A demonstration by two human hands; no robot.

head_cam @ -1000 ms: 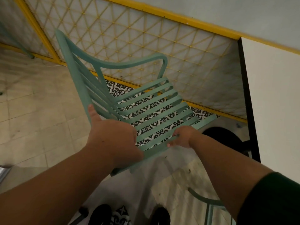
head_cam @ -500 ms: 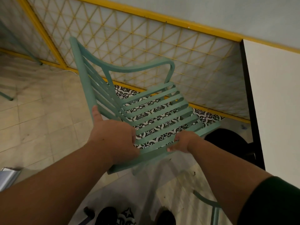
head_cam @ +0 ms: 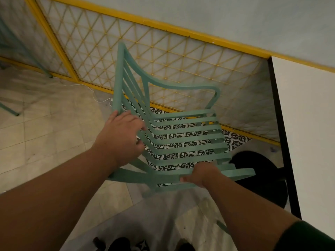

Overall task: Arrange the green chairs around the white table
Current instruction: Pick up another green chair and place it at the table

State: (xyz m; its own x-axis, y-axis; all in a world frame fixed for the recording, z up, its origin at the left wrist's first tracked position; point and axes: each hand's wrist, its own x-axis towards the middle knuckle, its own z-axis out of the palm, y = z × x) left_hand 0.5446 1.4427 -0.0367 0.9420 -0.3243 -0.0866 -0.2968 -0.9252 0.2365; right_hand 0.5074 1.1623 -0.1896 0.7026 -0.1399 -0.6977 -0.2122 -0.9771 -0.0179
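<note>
A green slatted chair [head_cam: 183, 136] with curved armrests stands in the middle of the view, its seat facing right toward the white table [head_cam: 308, 134]. My left hand [head_cam: 121, 138] grips the chair where the backrest meets the seat. My right hand [head_cam: 201, 173] grips the near armrest at the seat's front edge. The chair's legs are mostly hidden under the seat and my arms. The table's black edge runs down the right side, close to the chair's front.
A yellow lattice fence [head_cam: 163, 57] runs behind the chair. The table's round black base [head_cam: 261, 176] sits on the floor just right of the chair. Legs of another green chair [head_cam: 10, 51] show at far left. My shoes [head_cam: 119, 244] are at the bottom.
The chair has shifted right in the view and swung closer to the table. Both hands kept their grip on it and moved along with it.
</note>
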